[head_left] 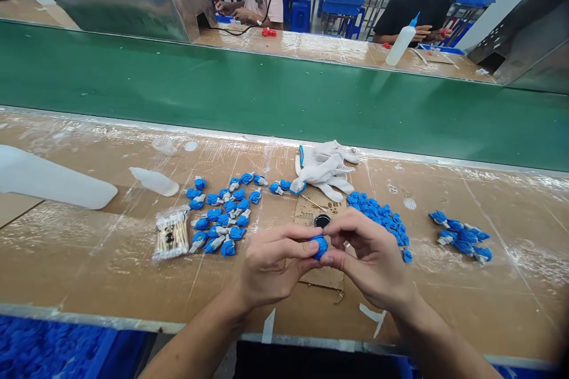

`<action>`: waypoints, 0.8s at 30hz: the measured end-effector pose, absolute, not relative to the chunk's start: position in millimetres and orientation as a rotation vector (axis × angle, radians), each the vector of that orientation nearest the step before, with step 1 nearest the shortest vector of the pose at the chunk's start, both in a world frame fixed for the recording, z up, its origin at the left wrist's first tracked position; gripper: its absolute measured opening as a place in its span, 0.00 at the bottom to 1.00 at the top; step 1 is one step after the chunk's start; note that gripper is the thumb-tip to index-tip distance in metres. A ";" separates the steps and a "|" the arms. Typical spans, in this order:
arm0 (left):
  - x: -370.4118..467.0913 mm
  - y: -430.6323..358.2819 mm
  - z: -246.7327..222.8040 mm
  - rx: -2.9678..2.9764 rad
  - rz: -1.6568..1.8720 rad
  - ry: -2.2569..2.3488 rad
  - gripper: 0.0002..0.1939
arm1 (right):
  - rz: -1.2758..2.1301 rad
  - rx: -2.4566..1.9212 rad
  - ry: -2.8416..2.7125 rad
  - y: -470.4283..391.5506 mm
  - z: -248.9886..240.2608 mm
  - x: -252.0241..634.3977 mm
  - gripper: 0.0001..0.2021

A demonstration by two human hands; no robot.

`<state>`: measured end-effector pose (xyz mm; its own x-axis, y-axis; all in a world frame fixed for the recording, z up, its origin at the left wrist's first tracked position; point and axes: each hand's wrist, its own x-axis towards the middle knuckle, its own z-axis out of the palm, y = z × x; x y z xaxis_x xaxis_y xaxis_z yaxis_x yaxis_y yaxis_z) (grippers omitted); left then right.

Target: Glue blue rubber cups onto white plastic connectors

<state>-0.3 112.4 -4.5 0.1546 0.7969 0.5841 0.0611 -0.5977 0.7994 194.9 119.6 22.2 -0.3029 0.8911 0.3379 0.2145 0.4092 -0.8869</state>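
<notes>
Between the fingertips of both hands is a small blue plastic part. My left hand pinches it from the left, and my right hand closes on its right side. Just behind the fingers sits a small round pot of dark liquid on a piece of cardboard. A cotton swab lies across that cardboard. To the left are several blue-and-grey parts in a loose group. Small blue pieces are heaped to the right of the pot.
White gloves lie behind the pot. A bag of cotton swabs and a squeeze bottle are on the left. More blue-and-grey parts lie far right. Beyond the table runs a green conveyor belt, with two people working across it.
</notes>
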 end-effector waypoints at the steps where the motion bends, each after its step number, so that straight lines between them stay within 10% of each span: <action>1: 0.2 111.3 -4.5 1.819 1.515 0.796 0.07 | 0.928 -0.930 -1.792 118.4 20.5 194.7 0.12; 10: -4.4 116.2 -14.0 1.977 1.463 0.806 0.18 | 0.703 -0.843 -1.949 116.4 21.8 211.8 0.18; 15: -59.0 146.3 -12.3 1.911 1.602 1.499 0.18 | -0.011 -1.439 -1.851 105.1 31.9 307.7 0.16; 19: -90.2 158.8 -12.8 2.144 0.968 1.839 0.06 | -0.027 -1.733 -1.945 87.6 -4.9 405.1 0.13; 24: -76.9 160.4 -23.3 2.257 0.529 1.972 0.17 | 0.066 -1.898 -2.088 81.2 -53.1 485.9 0.14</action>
